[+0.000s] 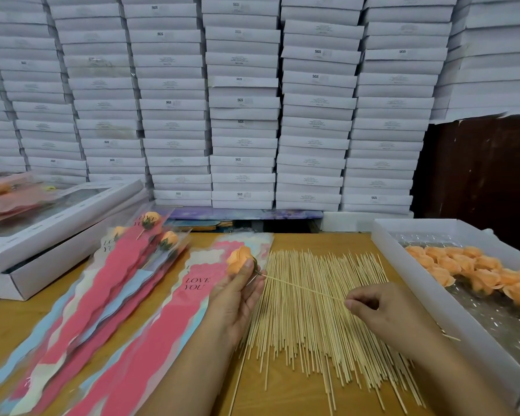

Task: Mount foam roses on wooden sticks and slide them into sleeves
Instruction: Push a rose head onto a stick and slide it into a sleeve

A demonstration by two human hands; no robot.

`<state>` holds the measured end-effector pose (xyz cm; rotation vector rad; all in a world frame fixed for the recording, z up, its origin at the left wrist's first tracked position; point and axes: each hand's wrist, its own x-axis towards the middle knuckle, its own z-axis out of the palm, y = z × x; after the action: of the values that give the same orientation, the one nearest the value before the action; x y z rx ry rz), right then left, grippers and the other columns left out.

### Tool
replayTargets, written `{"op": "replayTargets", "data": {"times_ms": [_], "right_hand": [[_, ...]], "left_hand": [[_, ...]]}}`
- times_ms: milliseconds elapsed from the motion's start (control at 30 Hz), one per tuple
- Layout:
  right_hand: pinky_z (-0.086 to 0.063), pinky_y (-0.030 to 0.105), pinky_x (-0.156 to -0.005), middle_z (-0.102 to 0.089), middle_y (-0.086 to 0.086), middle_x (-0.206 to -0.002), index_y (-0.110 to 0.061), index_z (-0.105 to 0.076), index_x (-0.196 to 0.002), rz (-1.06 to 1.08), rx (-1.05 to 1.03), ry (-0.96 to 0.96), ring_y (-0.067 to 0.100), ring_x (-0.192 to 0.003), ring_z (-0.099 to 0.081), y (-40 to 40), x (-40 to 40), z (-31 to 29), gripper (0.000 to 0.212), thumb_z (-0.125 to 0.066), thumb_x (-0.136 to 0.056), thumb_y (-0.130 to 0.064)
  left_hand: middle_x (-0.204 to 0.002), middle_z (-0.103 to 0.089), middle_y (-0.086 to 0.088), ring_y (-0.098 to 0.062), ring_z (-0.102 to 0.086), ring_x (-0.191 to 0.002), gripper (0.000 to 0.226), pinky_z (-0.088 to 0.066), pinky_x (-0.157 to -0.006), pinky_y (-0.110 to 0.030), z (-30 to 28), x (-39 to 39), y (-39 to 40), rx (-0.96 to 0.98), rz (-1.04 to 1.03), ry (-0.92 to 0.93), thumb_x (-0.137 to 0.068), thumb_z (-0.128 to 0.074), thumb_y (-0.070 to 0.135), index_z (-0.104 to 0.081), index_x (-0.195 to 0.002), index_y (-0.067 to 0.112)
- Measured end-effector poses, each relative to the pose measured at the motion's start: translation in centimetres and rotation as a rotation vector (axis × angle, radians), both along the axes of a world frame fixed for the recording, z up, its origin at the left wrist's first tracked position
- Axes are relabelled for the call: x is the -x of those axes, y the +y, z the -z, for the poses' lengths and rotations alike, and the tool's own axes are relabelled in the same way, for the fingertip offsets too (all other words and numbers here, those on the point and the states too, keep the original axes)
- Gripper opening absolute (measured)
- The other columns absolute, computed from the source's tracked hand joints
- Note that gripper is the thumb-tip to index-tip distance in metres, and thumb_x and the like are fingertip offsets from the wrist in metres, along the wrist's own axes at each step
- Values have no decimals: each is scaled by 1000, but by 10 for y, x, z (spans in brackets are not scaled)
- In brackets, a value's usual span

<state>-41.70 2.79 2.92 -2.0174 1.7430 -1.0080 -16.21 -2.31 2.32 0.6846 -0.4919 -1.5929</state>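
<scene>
Head cam: left hand point(237, 292) grips an orange foam rose point(239, 261) by its base, and right hand point(373, 304) pinches the far end of a wooden stick point(303, 288) whose tip meets the rose's underside, just above the stick pile point(312, 325) on the counter point(282, 394). "LOVE YOU" sleeves point(174, 301) lie to the left, and a white tray of roses point(475, 271) sits to the right.

Packing workshop or stockroom, wall of stacked white boxes point(240, 115), wooden worktable point(282, 394)
</scene>
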Motion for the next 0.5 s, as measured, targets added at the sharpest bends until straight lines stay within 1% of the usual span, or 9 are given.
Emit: {"op": "replayTargets", "data": {"times_ms": [33,67,100,167,200,267,367,433,500], "right_hand": [[-43,8,-65,-69,-32,-79,-46,-67,-64,2,-7,-3,-12,-81,-62,0,-1,0,34,-72,-90,-24],[-43,7,-61,-68,-33,-77,-44,-68,-67,6,-13,-3,-12,-80,-62,0,-2,1,30,-72,-90,-25],[-42,8,-59,-68,-31,-75,-42,-69,-70,10,-17,-6,-11,-78,-62,0,-4,1,25,-73,-89,-26],[-44,11,-59,-70,-16,-73,-38,-70,-76,22,-22,-38,-1,-74,-63,0,-7,3,16,-76,-86,-26],[-45,13,-60,-69,-11,-74,-36,-70,-78,29,-24,-55,3,-72,-63,0,-8,3,14,-78,-85,-26],[-43,14,-61,-67,-9,-74,-32,-69,-78,44,-16,-56,5,-71,-61,0,-9,3,13,-80,-82,-25],[-41,12,-57,-67,-10,-69,-31,-70,-71,62,-5,-39,4,-68,-61,0,-8,4,15,-79,-82,-26],[-43,13,-57,-68,-10,-68,-31,-70,-70,46,-13,-16,2,-70,-62,1,-8,4,17,-77,-85,-26],[-46,17,-59,-68,-9,-68,-32,-69,-70,21,-16,8,2,-69,-62,1,-8,5,19,-74,-88,-25]], "left_hand": [[-88,-74,-16,-18,-75,-67,42,-62,-59,-24,0,0,1,1,3,3,-71,-76,13,-67,-110,-1],[-88,-74,-16,-18,-75,-66,42,-62,-59,-25,-1,1,1,0,6,9,-71,-76,12,-66,-110,-1],[-87,-74,-16,-18,-75,-66,41,-62,-59,-25,-1,1,2,-2,7,13,-72,-75,12,-66,-109,-2],[-85,-74,-16,-18,-74,-65,39,-62,-60,-25,-1,2,2,-9,2,20,-72,-75,12,-66,-106,-2],[-84,-75,-15,-18,-74,-65,37,-62,-59,-26,-1,2,2,-13,-3,26,-71,-75,12,-66,-104,-2],[-82,-75,-14,-18,-74,-65,32,-62,-58,-26,0,2,2,-21,-15,38,-72,-75,12,-67,-101,-1],[-80,-75,-14,-18,-74,-65,25,-61,-55,-25,1,2,1,-28,-23,36,-74,-75,10,-68,-96,-1],[-80,-76,-14,-18,-75,-66,23,-60,-55,-25,2,3,1,-26,-26,39,-74,-74,9,-69,-95,-1],[-80,-76,-14,-18,-75,-66,18,-60,-55,-25,2,3,1,-29,-33,48,-78,-72,7,-70,-94,-1]]}}
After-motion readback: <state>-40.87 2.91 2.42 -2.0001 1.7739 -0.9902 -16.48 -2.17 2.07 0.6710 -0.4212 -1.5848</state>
